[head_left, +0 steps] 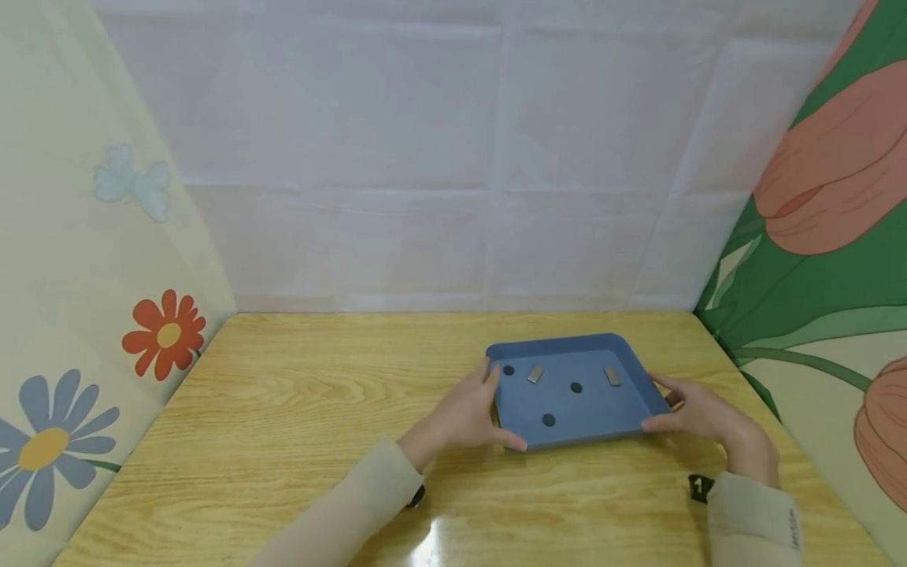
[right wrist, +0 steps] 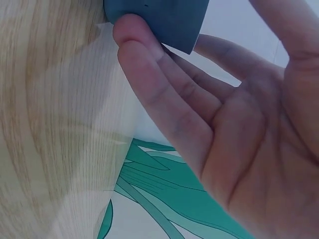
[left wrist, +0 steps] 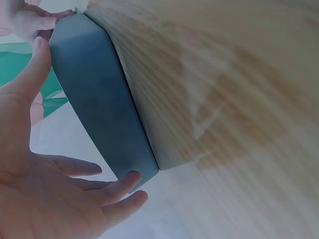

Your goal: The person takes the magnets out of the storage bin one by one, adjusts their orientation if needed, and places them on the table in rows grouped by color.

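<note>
A shallow blue tray (head_left: 602, 411) sits at the right of the wooden table. Inside it are three small black discs (head_left: 576, 387) and two small rectangular metallic-looking pieces (head_left: 612, 376). My left hand (head_left: 464, 413) touches the tray's left side, its thumb by the near corner and fingers spread toward the far one. Against the tray's right side rests my right hand (head_left: 708, 413). In the left wrist view, fingertips touch the tray's outer wall (left wrist: 99, 94). The right wrist view has nearly straight fingers (right wrist: 164, 104) against a tray corner (right wrist: 174, 22).
The wooden table (head_left: 319, 378) extends to the left of the tray. A white sheet (head_left: 390, 157) hangs behind it. Flower-printed cloths stand at the left (head_left: 85, 260) and right (head_left: 836, 331). Dark wrist pieces show near the sleeves, one marked 1 (head_left: 701, 487).
</note>
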{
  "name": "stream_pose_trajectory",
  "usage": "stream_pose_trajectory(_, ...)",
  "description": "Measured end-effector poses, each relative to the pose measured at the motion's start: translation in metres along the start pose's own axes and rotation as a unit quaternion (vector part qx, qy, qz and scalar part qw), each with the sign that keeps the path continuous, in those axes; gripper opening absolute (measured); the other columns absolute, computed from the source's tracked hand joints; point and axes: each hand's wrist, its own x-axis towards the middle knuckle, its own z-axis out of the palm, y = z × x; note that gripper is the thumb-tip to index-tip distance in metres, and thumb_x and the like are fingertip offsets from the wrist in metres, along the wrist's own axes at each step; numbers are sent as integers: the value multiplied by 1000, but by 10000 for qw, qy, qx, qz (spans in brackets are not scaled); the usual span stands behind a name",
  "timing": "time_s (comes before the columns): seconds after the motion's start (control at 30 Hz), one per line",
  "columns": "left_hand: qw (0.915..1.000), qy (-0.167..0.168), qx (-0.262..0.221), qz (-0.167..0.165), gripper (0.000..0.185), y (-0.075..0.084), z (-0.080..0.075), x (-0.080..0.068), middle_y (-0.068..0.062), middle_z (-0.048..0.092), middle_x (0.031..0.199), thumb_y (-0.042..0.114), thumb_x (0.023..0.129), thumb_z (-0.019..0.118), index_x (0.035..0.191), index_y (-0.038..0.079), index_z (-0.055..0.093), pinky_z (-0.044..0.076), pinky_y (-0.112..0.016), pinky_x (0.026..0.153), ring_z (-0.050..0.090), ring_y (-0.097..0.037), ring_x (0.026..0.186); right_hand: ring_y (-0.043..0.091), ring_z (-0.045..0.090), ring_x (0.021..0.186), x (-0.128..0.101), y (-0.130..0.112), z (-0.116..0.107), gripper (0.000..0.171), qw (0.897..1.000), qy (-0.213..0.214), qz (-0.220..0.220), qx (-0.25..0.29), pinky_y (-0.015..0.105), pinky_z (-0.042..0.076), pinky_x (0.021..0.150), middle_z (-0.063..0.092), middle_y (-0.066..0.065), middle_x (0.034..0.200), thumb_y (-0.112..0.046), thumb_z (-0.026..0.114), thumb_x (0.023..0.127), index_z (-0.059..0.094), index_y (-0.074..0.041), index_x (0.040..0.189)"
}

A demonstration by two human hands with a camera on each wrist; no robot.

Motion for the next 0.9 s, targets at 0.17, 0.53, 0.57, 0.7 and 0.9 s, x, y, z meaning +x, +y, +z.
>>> stream_pose_trajectory(0.17,9997,-94,-227,5,132,-3,-1,8,-25,2,172,64,72,86,164,1,15,36,-50,123,24,-43,157,32,66,104,0,-2,0,109,9999,48,28,-151,51,54,86,57,34,129,-47,80,88,19,4,162)
stream_pose_trajectory(0.53,9955,-372,-873,17,131,-21,-6,22,-14,-7,174,56,74,89,165,3,10,24,-48,129,11,-36,162,22,65,85,2,-9,4,113,9999,62,140,-28,43,53,81,63,22,112,-44,81,88,13,7,162)
stream_pose_trajectory(0.57,9955,-380,-873,16,131,-21,-7,23,-13,-7,175,55,74,89,165,4,10,24,-49,129,10,-35,162,22,65,84,2,-9,4,113,9999,62,151,-9,41,53,80,63,20,109,-43,81,88,13,7,162)
stream_pose_trajectory(0.7,9960,-417,-788,32,131,-20,-10,23,-13,-6,175,55,74,88,165,3,10,24,-49,129,11,-36,162,22,64,82,2,-9,4,113,9999,60,160,-24,38,51,77,63,17,105,-43,81,88,12,7,162)
stream_pose_trajectory(0.9,9982,-398,-437,31,131,-16,-11,22,-16,-3,174,59,74,86,165,2,11,25,-49,128,14,-37,161,22,66,83,3,-7,4,112,9999,14,91,134,39,54,77,63,19,106,-40,81,89,11,9,161)
